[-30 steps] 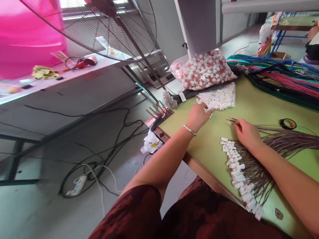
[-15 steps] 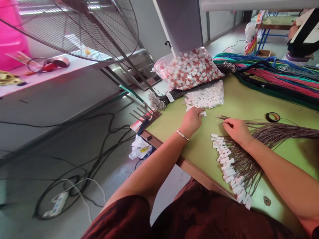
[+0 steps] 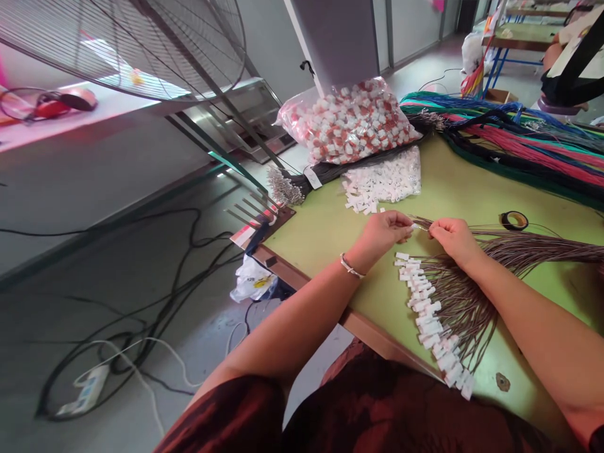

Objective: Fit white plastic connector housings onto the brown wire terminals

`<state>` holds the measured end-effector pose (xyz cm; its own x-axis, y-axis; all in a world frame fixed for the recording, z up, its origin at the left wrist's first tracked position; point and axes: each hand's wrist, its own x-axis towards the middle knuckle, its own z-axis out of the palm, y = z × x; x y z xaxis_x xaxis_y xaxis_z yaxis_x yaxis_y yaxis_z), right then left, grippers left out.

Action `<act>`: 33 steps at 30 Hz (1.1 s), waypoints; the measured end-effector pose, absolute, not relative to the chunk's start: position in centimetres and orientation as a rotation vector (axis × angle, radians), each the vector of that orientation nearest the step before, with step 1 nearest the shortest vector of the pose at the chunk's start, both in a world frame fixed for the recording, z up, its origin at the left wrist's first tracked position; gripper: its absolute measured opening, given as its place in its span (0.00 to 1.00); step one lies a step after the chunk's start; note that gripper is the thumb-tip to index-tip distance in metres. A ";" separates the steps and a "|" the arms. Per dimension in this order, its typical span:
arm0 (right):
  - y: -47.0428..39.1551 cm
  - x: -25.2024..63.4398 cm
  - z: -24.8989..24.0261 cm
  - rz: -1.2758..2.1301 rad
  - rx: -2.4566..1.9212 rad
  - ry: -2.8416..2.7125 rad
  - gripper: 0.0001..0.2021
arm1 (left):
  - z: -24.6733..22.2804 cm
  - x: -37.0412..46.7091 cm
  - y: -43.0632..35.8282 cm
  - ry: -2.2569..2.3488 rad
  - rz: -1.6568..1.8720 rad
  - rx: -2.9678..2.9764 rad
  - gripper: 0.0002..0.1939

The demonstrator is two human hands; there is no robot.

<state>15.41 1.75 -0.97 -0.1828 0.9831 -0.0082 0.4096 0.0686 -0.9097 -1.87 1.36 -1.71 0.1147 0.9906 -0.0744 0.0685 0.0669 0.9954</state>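
Observation:
Pinched in the fingers of my left hand (image 3: 384,236) is a small white connector housing (image 3: 414,226). Facing it, my right hand (image 3: 455,239) is closed on a thin brown wire whose metal tip (image 3: 423,228) points at the housing. Whether the tip has entered the housing I cannot tell. Below my hands lies a slanting row of white connectors (image 3: 428,314) on the ends of brown wires. A bundle of loose brown wires (image 3: 533,248) stretches to the right. Loose white housings (image 3: 363,202) spill from a clear bag (image 3: 401,173) beyond my left hand.
A large bag of white and orange parts (image 3: 353,123) rests at the table's far edge on black wires (image 3: 325,173). A roll of black tape (image 3: 514,220) lies right of my hands. Coloured wires (image 3: 514,138) lie behind. A fan (image 3: 189,50) stands left.
My left hand has moved right from beside the loose housings, bringing a white housing up to my right hand. My right hand has shifted slightly right, with its wire drawn from the bundle's ends.

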 end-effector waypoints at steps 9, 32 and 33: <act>1.7 15.3 -1.0 1.054 -1.386 -1.718 0.09 | -1.6 -2.3 0.7 1.162 1.028 1.299 0.05; 1.9 15.4 -1.4 1.074 -1.394 -1.797 0.09 | -2.1 -1.5 0.2 1.258 1.120 1.851 0.04; 1.9 15.5 -1.5 1.083 -1.385 -1.804 0.09 | -2.1 -1.3 0.2 1.267 1.138 1.863 0.04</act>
<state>15.46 1.91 -1.46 -0.2645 0.9643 -0.0105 0.4629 0.1174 -0.8786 -1.31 0.23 -2.09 0.1737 0.9337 0.3132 0.4112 -0.3577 0.8384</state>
